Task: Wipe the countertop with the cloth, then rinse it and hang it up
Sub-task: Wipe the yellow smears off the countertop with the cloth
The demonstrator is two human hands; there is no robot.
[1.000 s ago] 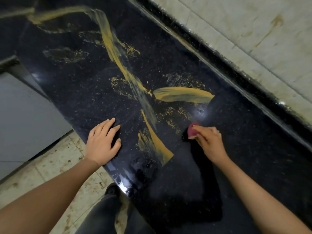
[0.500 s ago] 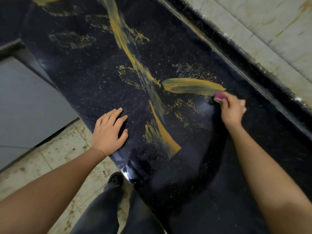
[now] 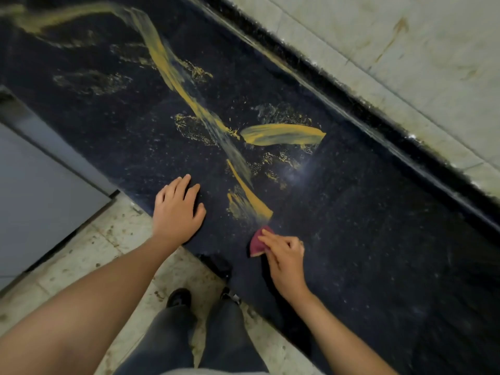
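A black speckled countertop [image 3: 365,212] runs diagonally through the head view, smeared with long yellow streaks [image 3: 284,135] and yellow flecks. My right hand [image 3: 285,253] pinches a small dark-pink cloth [image 3: 257,243] with curled fingers and holds it against the counter near its front edge, just below the lowest yellow streak [image 3: 253,200]. My left hand [image 3: 177,209] rests flat on the counter's front edge, fingers straight, to the left of that streak. Most of the cloth is hidden under my right hand.
A pale tiled wall [image 3: 405,50] rises behind the counter's raised black back edge [image 3: 351,109]. A grey cabinet front [image 3: 40,190] stands at the left. Below the counter is stained tiled floor [image 3: 108,253], with my dark trousers and shoes [image 3: 178,297].
My right hand has pulled the cloth from the right end of the upper yellow streak back toward the counter's front edge. My left hand has stayed flat in the same spot.
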